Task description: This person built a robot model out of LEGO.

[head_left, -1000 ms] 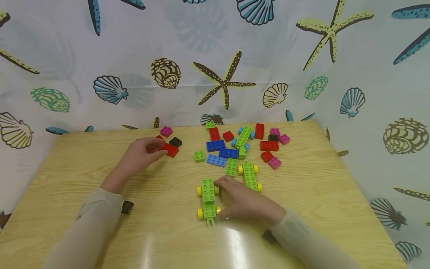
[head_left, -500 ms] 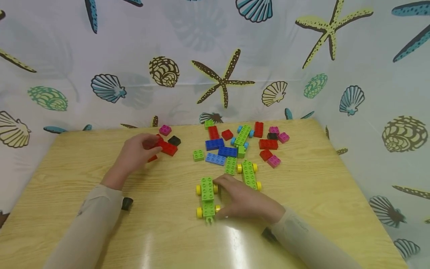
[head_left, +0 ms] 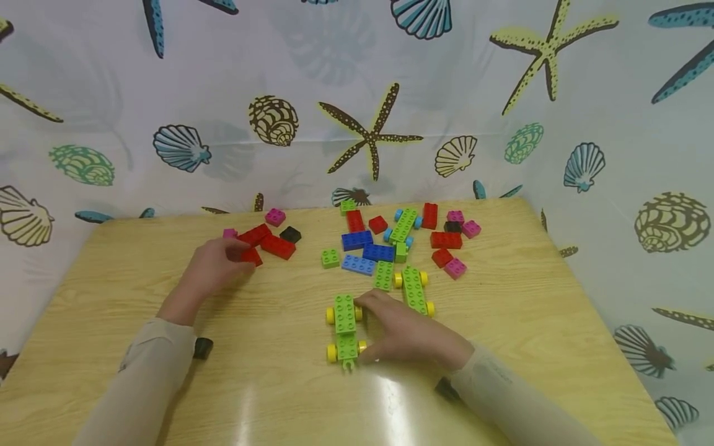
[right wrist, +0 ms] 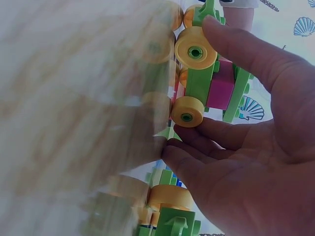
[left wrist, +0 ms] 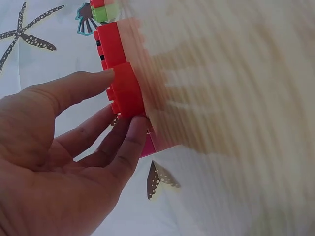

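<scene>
A beige sleeve (head_left: 134,384) is cut off by the lower edge at far left; beside its cuff a small dark object (head_left: 203,348) is seen, too indistinct to be named; the left hand (head_left: 209,269) is held low over the wooden tabletop (head_left: 72,328), and a red brick (head_left: 252,256) is pinched between its thumb and fingertips; the brick's left end is hidden in the head view, while in the left wrist view its studs are shown beside a wide blur of wood grain. Behind the fingers a magenta brick (head_left: 230,233) is mostly covered; two longer red bricks (head_left: 277,246) are set at an angle, and whether they touch cannot be told; a black brick (head_left: 290,235) is placed just to their right.

At centre a green wagon (head_left: 345,313) with yellow wheels is stood upright on the table, its hook turned to the near edge; the magenta block (right wrist: 221,86) under its upper plate is revealed only in the right wrist view; its right side is gripped by the right hand (head_left: 409,331), the thumb being set at the near wheel and the fingers at the far one. Behind, a light blue brick (head_left: 359,264) is grouped with two dark blue ones; farther right, the near end of a second wagon (head_left: 413,288) is partly covered by the right hand.
</scene>
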Available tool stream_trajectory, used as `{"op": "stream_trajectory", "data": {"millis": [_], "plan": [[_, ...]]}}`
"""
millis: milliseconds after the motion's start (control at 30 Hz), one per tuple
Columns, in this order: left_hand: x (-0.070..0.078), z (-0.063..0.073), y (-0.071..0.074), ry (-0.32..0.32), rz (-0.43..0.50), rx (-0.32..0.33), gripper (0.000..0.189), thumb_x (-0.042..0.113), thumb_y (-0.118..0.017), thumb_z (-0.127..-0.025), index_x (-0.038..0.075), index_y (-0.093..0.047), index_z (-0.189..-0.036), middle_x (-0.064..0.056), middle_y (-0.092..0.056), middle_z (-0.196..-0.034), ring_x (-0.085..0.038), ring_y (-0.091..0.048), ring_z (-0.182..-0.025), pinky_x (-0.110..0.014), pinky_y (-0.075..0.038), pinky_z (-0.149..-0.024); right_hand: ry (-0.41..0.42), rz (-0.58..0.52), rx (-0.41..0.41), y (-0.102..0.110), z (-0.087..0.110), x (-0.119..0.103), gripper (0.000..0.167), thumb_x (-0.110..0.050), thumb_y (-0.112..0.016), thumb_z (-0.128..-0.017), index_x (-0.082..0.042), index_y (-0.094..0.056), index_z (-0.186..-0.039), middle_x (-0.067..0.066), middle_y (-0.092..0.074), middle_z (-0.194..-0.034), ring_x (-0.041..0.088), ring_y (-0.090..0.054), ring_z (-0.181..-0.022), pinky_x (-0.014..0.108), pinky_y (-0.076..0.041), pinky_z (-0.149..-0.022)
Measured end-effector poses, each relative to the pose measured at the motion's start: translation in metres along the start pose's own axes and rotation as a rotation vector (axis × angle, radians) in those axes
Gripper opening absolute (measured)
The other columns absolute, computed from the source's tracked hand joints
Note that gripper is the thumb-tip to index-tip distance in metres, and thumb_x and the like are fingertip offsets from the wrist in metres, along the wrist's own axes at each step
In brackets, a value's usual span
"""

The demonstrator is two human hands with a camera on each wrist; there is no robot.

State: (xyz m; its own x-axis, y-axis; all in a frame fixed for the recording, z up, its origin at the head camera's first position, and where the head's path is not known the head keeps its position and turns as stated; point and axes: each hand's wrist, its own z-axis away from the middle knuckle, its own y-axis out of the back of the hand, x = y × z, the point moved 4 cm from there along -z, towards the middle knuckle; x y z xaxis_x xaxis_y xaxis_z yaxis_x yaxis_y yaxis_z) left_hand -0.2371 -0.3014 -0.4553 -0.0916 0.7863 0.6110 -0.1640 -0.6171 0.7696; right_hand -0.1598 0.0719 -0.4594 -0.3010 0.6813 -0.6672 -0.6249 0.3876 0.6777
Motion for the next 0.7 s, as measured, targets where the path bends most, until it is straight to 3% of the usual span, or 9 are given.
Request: {"op": "stream_trajectory", "data": {"millis": [233,467,700], "plan": [[0.0028,0.002,0.0001,0.038,-0.018,-0.039,0.058,0.018,-0.075,-0.105,-0.01,-0.058,-0.153,-0.035,-0.062,-0.148,-0.049,-0.06,-0.13,-0.064,-0.056,-0.115,0.004,0.0,-0.007,-0.0014,-0.0009,0.0021,0.103,-0.04,-0.095,-0.087,-0.016,-0.042,-0.172,0.004,-0.043,-0.178,0.028,-0.046,-0.164,0.05,-0.041,-0.136],[0.003,0.0029,0.0006,0.025,-0.022,-0.034,0.056,0.019,-0.076,-0.105,-0.01,-0.061,-0.15,-0.034,-0.065,-0.145,-0.048,-0.062,-0.126,-0.063,-0.057,-0.113,0.008,0.0,-0.004,-0.0014,-0.0011,0.0012,0.103,-0.04,-0.096,-0.087,-0.014,-0.043,-0.171,0.005,-0.044,-0.177,0.03,-0.047,-0.163,0.051,-0.041,-0.135],[0.0067,0.0064,-0.0028,-0.015,0.038,-0.019,0.055,0.024,-0.078,-0.105,-0.004,-0.065,-0.15,-0.031,-0.066,-0.148,-0.048,-0.065,-0.13,-0.063,-0.057,-0.114,0.005,0.011,0.003,0.0,-0.0007,0.0001,0.104,-0.04,-0.096,-0.087,-0.014,-0.042,-0.172,0.006,-0.044,-0.177,0.031,-0.046,-0.164,0.052,-0.04,-0.136]]}}
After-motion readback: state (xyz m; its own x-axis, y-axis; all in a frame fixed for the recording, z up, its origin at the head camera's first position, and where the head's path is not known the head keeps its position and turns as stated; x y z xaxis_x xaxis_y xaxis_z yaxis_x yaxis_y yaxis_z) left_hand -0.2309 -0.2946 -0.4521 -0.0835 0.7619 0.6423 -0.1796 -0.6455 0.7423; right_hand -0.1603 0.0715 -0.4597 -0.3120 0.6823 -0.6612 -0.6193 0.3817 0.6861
